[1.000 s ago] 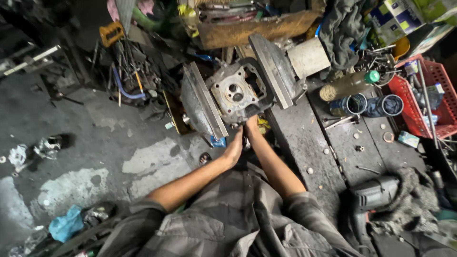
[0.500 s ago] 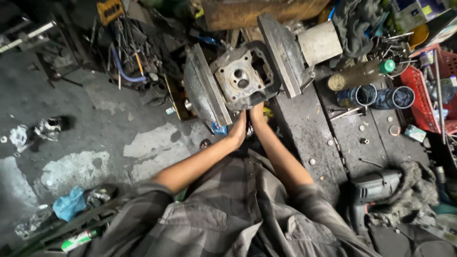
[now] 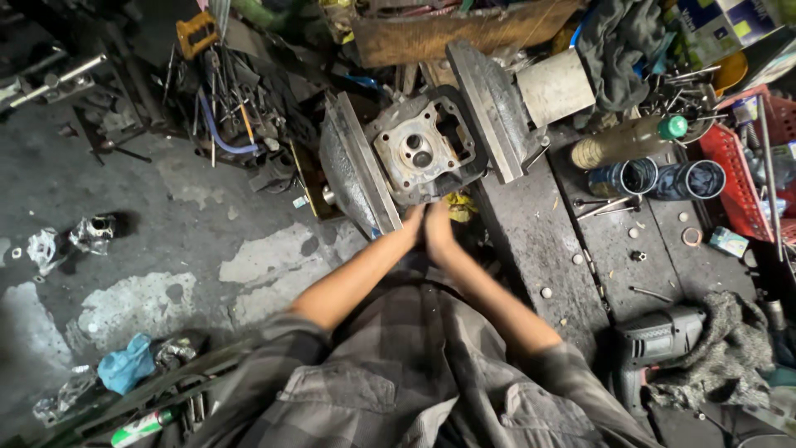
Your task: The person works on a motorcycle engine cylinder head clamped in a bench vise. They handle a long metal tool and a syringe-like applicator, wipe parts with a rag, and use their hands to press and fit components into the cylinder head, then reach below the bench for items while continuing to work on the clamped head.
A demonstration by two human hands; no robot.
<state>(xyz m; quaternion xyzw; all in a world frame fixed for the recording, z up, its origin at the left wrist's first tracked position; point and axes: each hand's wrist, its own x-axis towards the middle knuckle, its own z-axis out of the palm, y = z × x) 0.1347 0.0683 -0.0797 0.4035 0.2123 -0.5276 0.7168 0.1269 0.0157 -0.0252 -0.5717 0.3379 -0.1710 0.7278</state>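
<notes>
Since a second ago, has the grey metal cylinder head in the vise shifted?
No. The grey metal cylinder head sits between the same two vise plates; only the camera moved.

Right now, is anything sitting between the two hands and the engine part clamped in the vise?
Nothing visible. The left hand and right hand are pressed together just below the engine part, which sits between the vise plates. The fingertips reach its lower edge; whether they touch it cannot be told.

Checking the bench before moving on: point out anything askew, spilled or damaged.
The engine cylinder head sits tilted between the vise plates, both hands pressed together beneath it. Crumpled rags and litter lie scattered on the stained floor.
</notes>
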